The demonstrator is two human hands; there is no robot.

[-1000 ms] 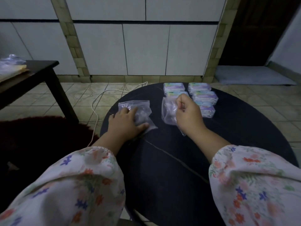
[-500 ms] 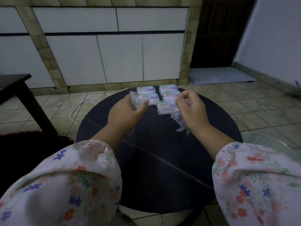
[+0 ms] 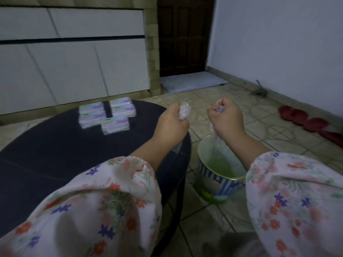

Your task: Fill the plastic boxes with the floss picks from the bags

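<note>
Several clear plastic boxes (image 3: 107, 115) with purple labels sit grouped at the far side of the round dark table (image 3: 55, 156). My left hand (image 3: 171, 125) is off the table's right edge and grips a crumpled clear bag (image 3: 184, 112). My right hand (image 3: 227, 119) grips another crumpled clear bag (image 3: 213, 130), whose loose end hangs down over the green bin (image 3: 219, 169) on the floor. Whether the bags hold floss picks is not visible.
The green bin with blue stripes stands on the tiled floor just right of the table. A red bundle (image 3: 311, 123) lies along the right wall. A pale mat (image 3: 191, 83) lies before the dark door (image 3: 183, 36). White cabinets (image 3: 74, 58) are behind the table.
Both hands lifted the bags off the table, crumpled them and moved right, over the bin beside the table. The view swung right, bringing the bin and right wall into sight.
</note>
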